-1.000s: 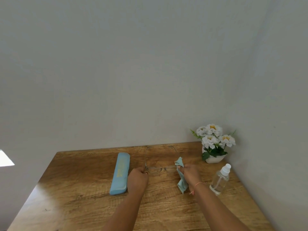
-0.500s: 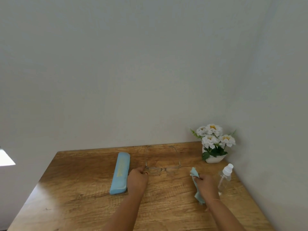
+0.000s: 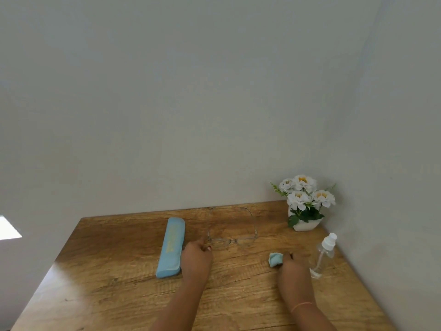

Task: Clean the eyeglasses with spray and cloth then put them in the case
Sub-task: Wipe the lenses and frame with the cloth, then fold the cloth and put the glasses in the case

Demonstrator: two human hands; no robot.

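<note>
eyeglasses (image 3: pixel 232 240), temples open, mid tabletop toward back edge; left hand (image 3: pixel 196 255) fingers pinch their left end. right hand (image 3: pixel 292 266) fingers clamp bunched cloth (image 3: pixel 275 259) near right edge. judged: wiping ending; next needs temples folded, closed case (image 3: pixel 171 247) opened.

The cloth (image 3: pixel 275 259) is partly hidden by the right hand (image 3: pixel 293 269).

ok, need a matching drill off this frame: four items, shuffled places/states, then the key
Items
1. case
2. eyeglasses
3. cloth
4. spray bottle

Places/states
a. bunched up, gripped by the right hand
b. upright near the right edge of the table
c. closed, lying flat just left of the left hand
d. temples unfolded, on the table, left hand holding one end

Pairs: 1-c, 2-d, 3-a, 4-b
</note>
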